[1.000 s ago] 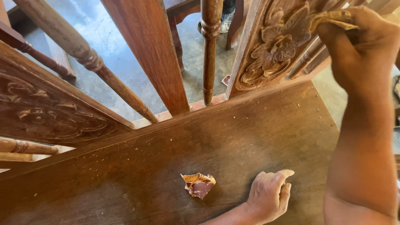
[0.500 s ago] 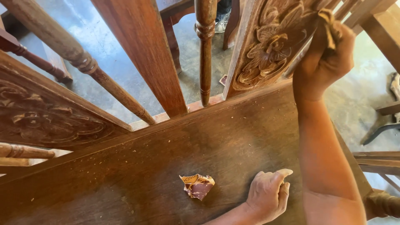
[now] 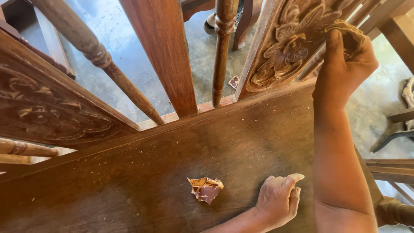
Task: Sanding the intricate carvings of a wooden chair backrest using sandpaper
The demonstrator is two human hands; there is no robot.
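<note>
Right hand (image 3: 345, 64): closed on sandpaper (image 3: 350, 31), pressed to carving (image 3: 290, 47) at 1 o'clock.
Sandpaper: light, soft (pinch the fold).
Left hand (image 3: 279, 199): loosely curled, empty, on seat (image 3: 181, 155).

We find a furniture workshop. Evidence: an unfinished wooden bench seat (image 3: 172, 159) strewn with sanding dust, a carved floral back panel (image 3: 289, 47) and turned spindles (image 3: 222, 47) in bare stained wood, a crumpled scrap of sandpaper (image 3: 205, 189) on the seat, a rough concrete floor (image 3: 129, 47), and further wooden furniture parts (image 3: 392, 168) standing around.
</note>
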